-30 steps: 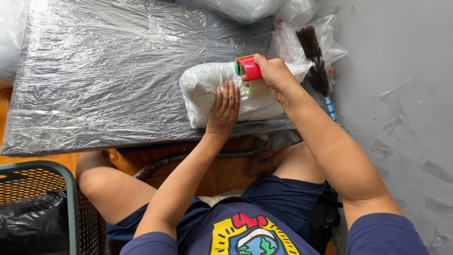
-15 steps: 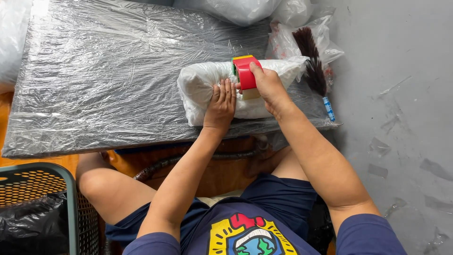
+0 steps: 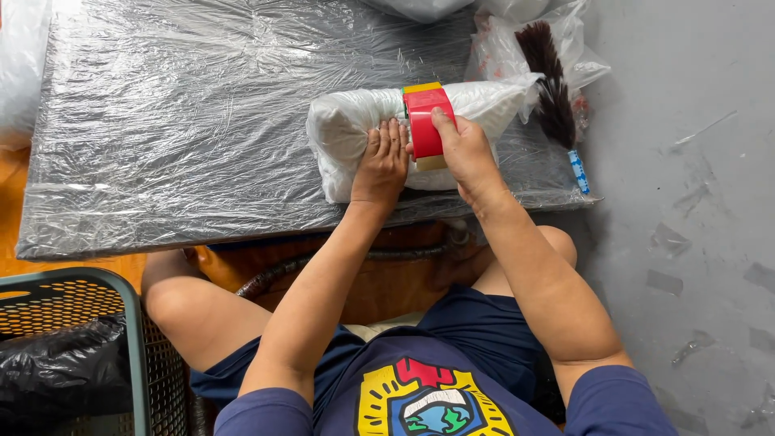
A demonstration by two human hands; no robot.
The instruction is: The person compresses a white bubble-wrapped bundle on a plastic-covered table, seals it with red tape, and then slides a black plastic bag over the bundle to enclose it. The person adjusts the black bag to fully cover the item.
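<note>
Nearest to the person, down by the knee on the left-hand side, there's a green mesh basket [image 3: 97,323] with a black bag in it, well apart from the white bundle [image 3: 355,133] that everything else sits around. That bundle lies at the near edge of the worktop [image 3: 178,137], which is wrapped in crinkly clear film. The left hand [image 3: 381,161] lies flat on it, fingers together, pressing it down. Right beside that, the right hand [image 3: 462,149] is clamped on a red tape dispenser [image 3: 424,121] resting across the bundle's middle. I'd guess the bundle is light and squishy (looks like stuffed plastic, slippery on the outside), so a flat palm or a grip round its whole width seems safer than pinching an end. Just past the bundle's far right end lies a dark brush [image 3: 549,81] on some clear bags [image 3: 500,48].
</note>
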